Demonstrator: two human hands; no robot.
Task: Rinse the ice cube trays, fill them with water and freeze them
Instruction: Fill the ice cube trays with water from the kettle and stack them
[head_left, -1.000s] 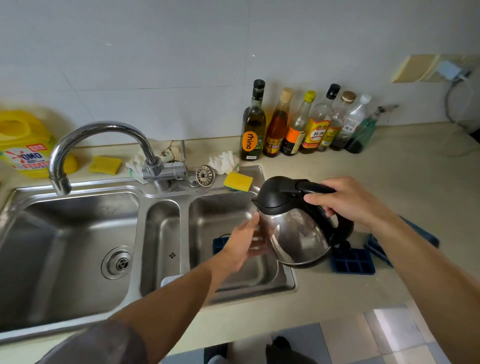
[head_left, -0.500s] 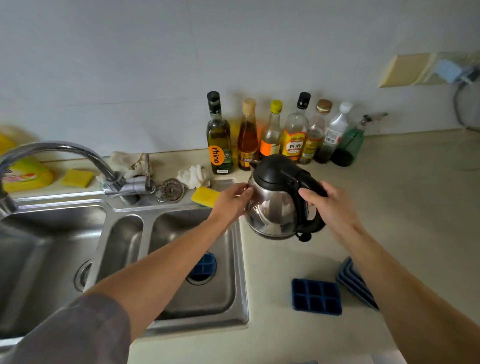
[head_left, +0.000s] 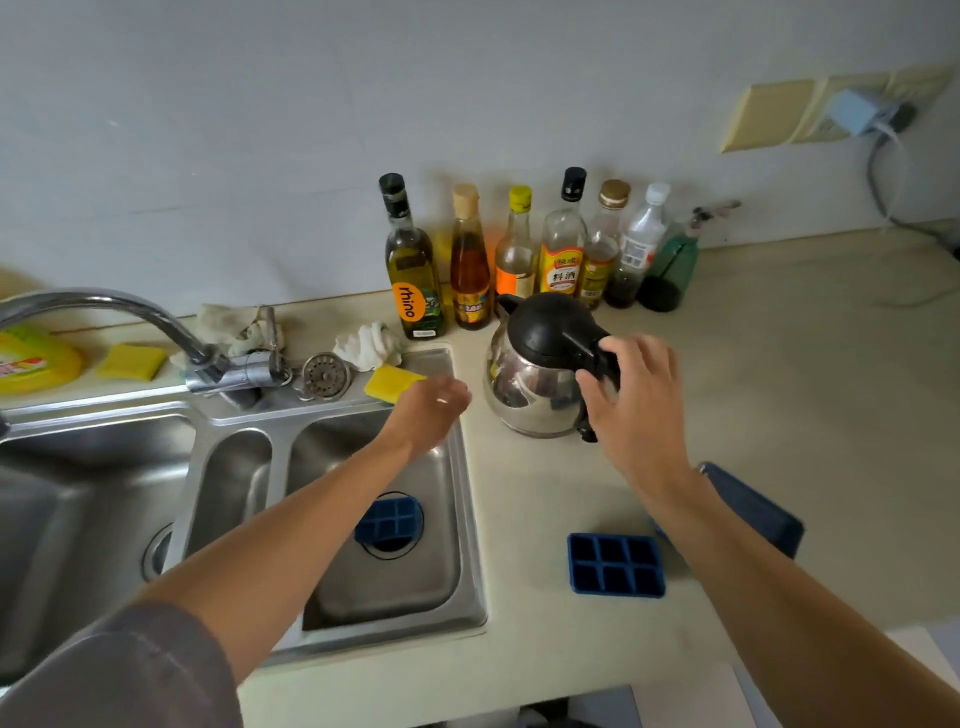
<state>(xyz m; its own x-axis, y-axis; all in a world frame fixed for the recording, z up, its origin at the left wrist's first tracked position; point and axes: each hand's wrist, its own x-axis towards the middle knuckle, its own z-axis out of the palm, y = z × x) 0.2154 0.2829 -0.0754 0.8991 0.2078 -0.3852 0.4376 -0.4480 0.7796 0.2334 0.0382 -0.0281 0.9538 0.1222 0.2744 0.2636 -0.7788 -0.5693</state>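
Observation:
One blue ice cube tray (head_left: 389, 521) lies over the drain of the right sink basin (head_left: 457, 608). A second blue tray (head_left: 615, 565) sits on the counter, and a stack of dark blue trays (head_left: 756, 514) shows partly from under my right forearm. A steel kettle (head_left: 535, 384) with a black lid stands upright on the counter. My right hand (head_left: 631, 400) is at its black handle, fingers spread and nearly straight. My left hand (head_left: 434, 410) hovers over the sink's right rim, relaxed and holding nothing.
Several bottles (head_left: 519, 254) line the wall behind the kettle. A yellow sponge (head_left: 392, 383), a cloth (head_left: 366, 345) and a strainer (head_left: 326, 375) lie behind the sink. The tap (head_left: 156, 317) arches left. A charger (head_left: 857, 111) is plugged in at the far right.
The kettle went from above the sink to the counter by the bottles and now stands there. My left hand has come off its body; my right hand's grip on the handle has loosened.

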